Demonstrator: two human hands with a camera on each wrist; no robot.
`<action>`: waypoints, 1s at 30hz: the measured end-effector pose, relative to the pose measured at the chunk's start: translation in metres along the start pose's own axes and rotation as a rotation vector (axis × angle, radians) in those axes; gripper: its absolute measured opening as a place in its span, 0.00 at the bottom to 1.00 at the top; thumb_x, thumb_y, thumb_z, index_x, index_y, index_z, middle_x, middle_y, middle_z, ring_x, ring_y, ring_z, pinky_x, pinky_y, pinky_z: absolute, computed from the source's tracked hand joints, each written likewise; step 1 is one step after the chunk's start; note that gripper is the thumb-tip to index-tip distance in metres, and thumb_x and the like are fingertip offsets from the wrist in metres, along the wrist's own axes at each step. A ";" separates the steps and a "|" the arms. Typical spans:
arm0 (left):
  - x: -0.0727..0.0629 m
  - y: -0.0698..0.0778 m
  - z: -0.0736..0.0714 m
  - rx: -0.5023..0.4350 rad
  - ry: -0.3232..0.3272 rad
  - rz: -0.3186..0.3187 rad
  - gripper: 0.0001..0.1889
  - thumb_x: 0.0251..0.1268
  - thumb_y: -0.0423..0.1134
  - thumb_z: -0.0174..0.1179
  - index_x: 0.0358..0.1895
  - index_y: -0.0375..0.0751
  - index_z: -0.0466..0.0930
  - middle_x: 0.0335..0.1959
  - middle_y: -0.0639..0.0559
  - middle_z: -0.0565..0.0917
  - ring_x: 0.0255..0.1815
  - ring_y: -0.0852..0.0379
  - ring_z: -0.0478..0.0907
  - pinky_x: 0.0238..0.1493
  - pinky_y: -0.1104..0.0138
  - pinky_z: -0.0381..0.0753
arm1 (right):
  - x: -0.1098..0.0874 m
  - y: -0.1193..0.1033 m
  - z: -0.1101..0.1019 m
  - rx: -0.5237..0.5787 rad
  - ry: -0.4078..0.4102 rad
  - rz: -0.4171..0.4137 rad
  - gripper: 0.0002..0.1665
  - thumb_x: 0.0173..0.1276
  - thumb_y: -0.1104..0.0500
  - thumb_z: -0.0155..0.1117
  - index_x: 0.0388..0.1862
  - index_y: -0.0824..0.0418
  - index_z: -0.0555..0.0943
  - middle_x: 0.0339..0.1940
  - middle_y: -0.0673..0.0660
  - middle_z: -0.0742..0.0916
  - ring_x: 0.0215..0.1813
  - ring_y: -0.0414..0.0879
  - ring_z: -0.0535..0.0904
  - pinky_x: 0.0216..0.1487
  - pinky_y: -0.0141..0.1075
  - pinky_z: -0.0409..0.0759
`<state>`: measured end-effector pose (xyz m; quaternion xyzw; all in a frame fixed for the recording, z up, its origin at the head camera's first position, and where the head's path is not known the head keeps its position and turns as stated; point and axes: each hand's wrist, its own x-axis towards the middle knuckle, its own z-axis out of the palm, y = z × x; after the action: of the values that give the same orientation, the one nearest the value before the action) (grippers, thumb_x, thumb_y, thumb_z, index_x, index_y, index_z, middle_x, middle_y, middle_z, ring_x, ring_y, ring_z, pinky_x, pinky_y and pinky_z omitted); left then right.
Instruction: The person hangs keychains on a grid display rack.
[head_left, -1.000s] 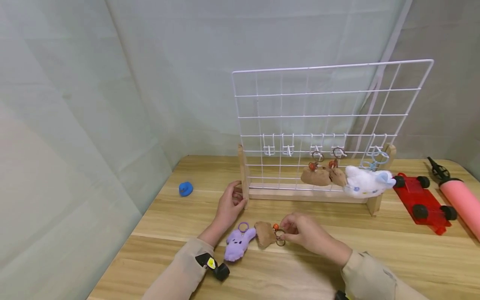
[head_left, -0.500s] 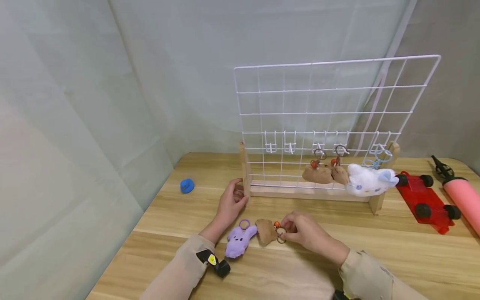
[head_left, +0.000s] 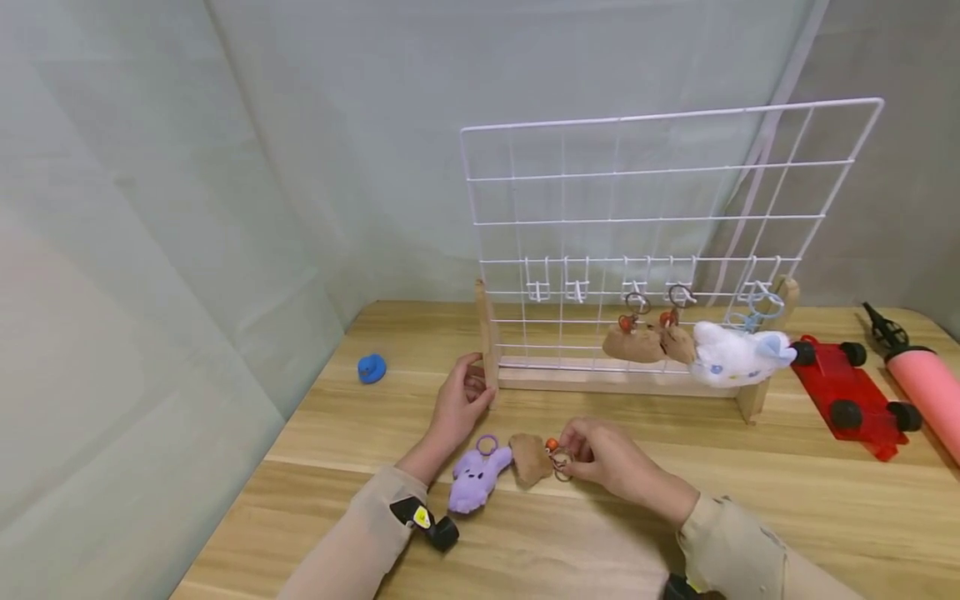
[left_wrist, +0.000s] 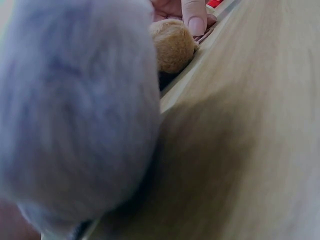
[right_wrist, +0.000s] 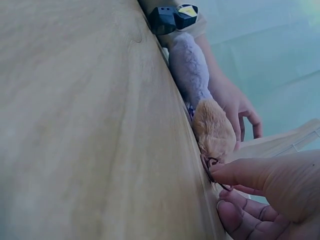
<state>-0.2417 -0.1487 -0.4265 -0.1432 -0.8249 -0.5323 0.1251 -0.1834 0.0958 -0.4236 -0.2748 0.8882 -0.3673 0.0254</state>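
Observation:
My right hand (head_left: 611,457) pinches the metal ring (right_wrist: 209,170) of a brown plush keychain (head_left: 530,460) lying on the table, with a small orange bead (head_left: 552,445) beside the ring. At the rack's left foot, my left hand (head_left: 457,406) has its fingers and thumb around the wooden post (head_left: 487,333). Between the two forearms lies a purple plush keychain (head_left: 474,479) with a purple ring, right against the brown one. Its fur fills much of the left wrist view. Behind them stands a white wire grid rack (head_left: 630,172) on a wooden base (head_left: 615,381).
Several white hooks (head_left: 577,290) line the grid. From them hang brown plush keychains (head_left: 632,343) and a white plush keychain (head_left: 738,357). A blue rubber duck (head_left: 371,368) sits at left. At right lie a red toy car chassis (head_left: 855,398) and a pink cylinder (head_left: 930,392).
The head view has shifted slightly. Both hands keep their places, and the brown keychain's ring has turned a little at the right fingertips.

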 end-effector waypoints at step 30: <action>0.002 -0.018 0.002 -0.016 0.014 0.038 0.29 0.55 0.21 0.61 0.62 0.29 0.65 0.43 0.32 0.79 0.36 0.47 0.79 0.36 0.74 0.83 | -0.002 -0.012 -0.036 0.215 -0.017 0.031 0.03 0.63 0.71 0.61 0.36 0.70 0.80 0.27 0.58 0.85 0.26 0.38 0.79 0.28 0.30 0.84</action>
<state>-0.2505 -0.1537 -0.4416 -0.1559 -0.8168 -0.5376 0.1396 -0.1846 0.1130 -0.3898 -0.2598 0.8476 -0.4577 0.0681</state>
